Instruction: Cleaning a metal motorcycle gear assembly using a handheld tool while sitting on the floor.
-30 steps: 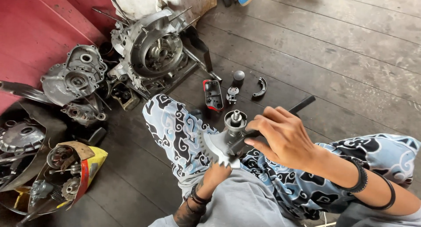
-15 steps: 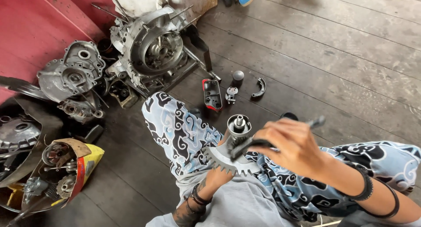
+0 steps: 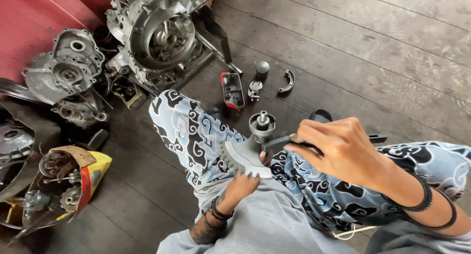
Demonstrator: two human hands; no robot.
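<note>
Nearest to me, my left hand [image 3: 241, 181] comes up from my lap with its fingers wrapped under a toothed gear sector [image 3: 244, 158], a pale grey fan-shaped piece fixed to a short shaft [image 3: 261, 123] with a round collar on top; it sits over my patterned trousers [image 3: 196, 141], between my knees. My right hand [image 3: 338, 148] is closed tight round a dark tool [image 3: 279, 142] whose tip lies against the gear just below the collar; the far end of the tool pokes out past my knuckles, and I cannot tell from here whether it is a wrench or a plain bar. What worries me is the hold beneath: the left fingers seem to catch only the lower edge of the teeth, so a hard push from the tool could twist the part out of that hand, or let the tip skid off the collar into my fingers or thigh. Further out on the dark wooden floor [image 3: 373, 53] lie a red-rimmed cover [image 3: 232, 89], a small bracket [image 3: 254, 89], a round knob [image 3: 263, 67] and a curved shoe [image 3: 287, 81], all apart from one another, where a dropped gear could scatter them. To the left sits a yellow bag of parts [image 3: 73, 178], and far left an open engine casing [image 3: 159, 36] beside a side cover [image 3: 66, 67].
</note>
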